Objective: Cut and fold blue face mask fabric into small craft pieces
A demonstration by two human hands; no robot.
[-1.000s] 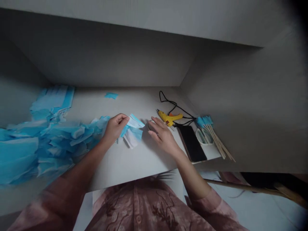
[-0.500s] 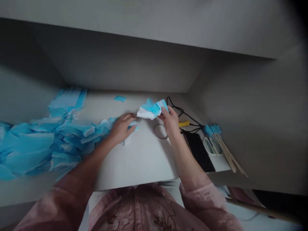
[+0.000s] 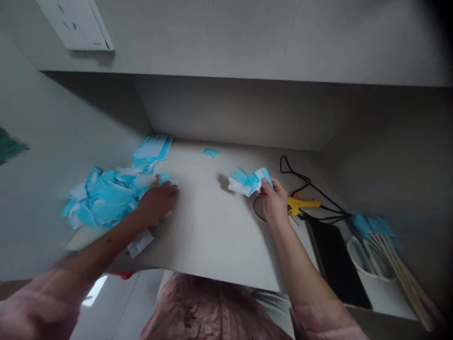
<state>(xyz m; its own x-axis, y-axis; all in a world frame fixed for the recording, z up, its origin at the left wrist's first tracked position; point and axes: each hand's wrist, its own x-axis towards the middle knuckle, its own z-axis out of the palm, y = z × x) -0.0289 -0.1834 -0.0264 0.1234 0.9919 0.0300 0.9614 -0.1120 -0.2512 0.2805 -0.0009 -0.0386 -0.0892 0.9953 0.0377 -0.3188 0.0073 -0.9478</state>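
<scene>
My right hand (image 3: pixel 274 202) is closed on a crumpled blue and white paper piece (image 3: pixel 247 181), holding it just above the white desk (image 3: pixel 212 226). My left hand (image 3: pixel 155 203) rests palm down on the right edge of a heap of blue paper pieces (image 3: pixel 106 198), fingers spread over them. A roll of clear tape (image 3: pixel 260 210) lies on the desk under my right hand.
A yellow glue gun (image 3: pixel 300 205) with a black cord (image 3: pixel 304 177) lies right of my right hand. Further right are a black phone (image 3: pixel 334 259), white-handled scissors (image 3: pixel 366 257) and wooden sticks with blue tips (image 3: pixel 399 264). A small blue scrap (image 3: pixel 211 152) lies near the back wall.
My left hand passed the paper piece to my right hand, which lifted it, then went left onto the heap. The camera has turned to the left.
</scene>
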